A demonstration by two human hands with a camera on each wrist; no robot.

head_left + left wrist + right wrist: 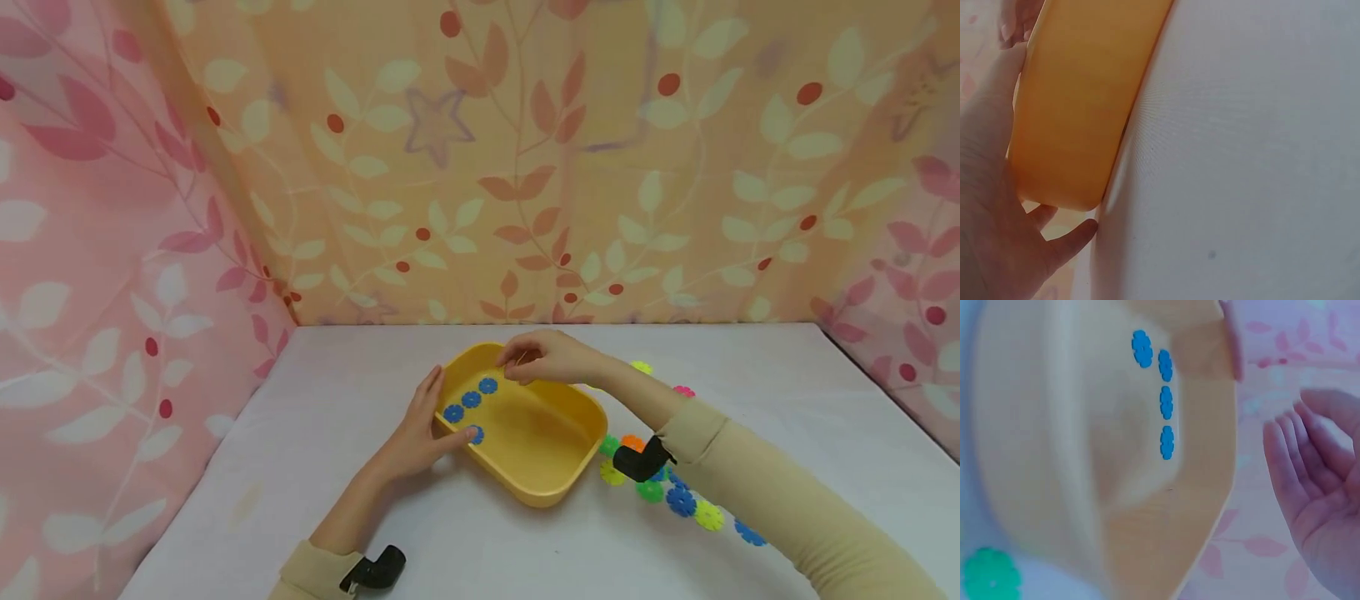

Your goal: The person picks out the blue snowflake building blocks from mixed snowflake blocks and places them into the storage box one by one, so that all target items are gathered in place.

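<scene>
A yellow plastic basin (536,433) sits on the white table, with several blue flower-shaped discs (471,400) on its floor. Three of them form a slanting row along the left end; another lies by the left thumb. My left hand (420,429) holds the basin's left end, thumb over the near rim and fingers along the outer wall; the left wrist view shows the basin's side (1079,106). Over the far rim hovers my right hand (551,357), fingers loosely bent. In the right wrist view that hand (1322,469) shows nothing in its fingers.
Right of the basin, partly under the right forearm, lie loose flower discs: blue (681,502), yellow (708,515), green (649,490), orange (632,442) and pink (683,391). Leaf-patterned cloth (517,167) walls the table's back and sides.
</scene>
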